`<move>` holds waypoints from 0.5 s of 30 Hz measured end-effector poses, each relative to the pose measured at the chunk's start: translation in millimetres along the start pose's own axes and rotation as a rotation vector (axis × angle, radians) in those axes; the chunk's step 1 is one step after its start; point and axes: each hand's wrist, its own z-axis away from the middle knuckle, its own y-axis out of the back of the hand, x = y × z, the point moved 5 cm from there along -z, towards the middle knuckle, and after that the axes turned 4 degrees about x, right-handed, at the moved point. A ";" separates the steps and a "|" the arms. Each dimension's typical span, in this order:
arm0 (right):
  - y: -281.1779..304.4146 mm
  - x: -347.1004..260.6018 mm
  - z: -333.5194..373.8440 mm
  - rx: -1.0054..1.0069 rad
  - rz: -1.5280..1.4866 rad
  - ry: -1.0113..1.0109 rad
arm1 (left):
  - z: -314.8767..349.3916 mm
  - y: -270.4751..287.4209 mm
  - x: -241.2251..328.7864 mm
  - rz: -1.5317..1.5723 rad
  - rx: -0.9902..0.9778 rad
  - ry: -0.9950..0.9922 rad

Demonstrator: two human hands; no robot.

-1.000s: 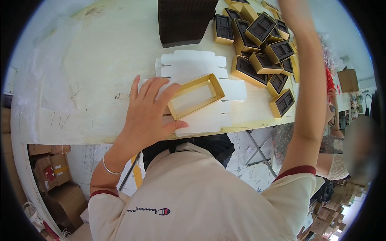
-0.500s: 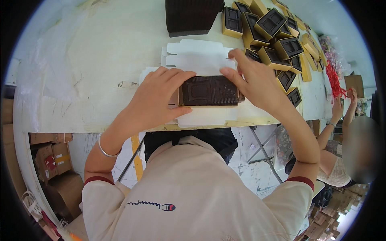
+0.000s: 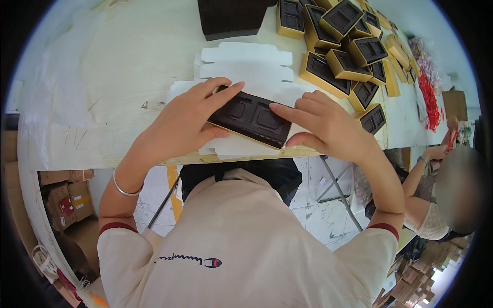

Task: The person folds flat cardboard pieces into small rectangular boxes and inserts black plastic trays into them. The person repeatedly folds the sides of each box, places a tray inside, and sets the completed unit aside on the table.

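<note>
A gold-edged box with a black molded tray in it lies slanted before me, its right end nearer the table's front edge. My left hand is closed round its left end, fingers on the far side and thumb on the near side. My right hand grips the right end, with the index finger on the black tray and the thumb by the near corner. Beneath the box lie flat white cardboard blanks with slotted flaps, partly covered by the box and my hands.
A tall stack of black trays stands at the far side of the table. Many gold boxes with black trays are heaped at the far right. Red ribbons lie beyond, near another person's hand. Cardboard cartons sit below left.
The box has turned clockwise, its right end swinging toward me. My right hand has come nearer, from the far right corner onto the box's right end.
</note>
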 end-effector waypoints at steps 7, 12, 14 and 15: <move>-11.1 0.3 0.6 -0.160 0.179 0.175 | -5.1 0.2 1.2 0.014 -0.018 0.073; -1.2 -9.4 -1.7 -0.253 0.199 -0.068 | 0.3 1.0 3.0 -0.082 -0.006 0.098; -6.6 -25.7 11.3 -0.129 0.467 -0.028 | 0.3 1.3 8.7 -0.209 0.034 -0.007; -26.9 -27.7 22.3 -0.171 0.465 -0.051 | 0.6 -3.4 9.3 -0.303 0.068 -0.104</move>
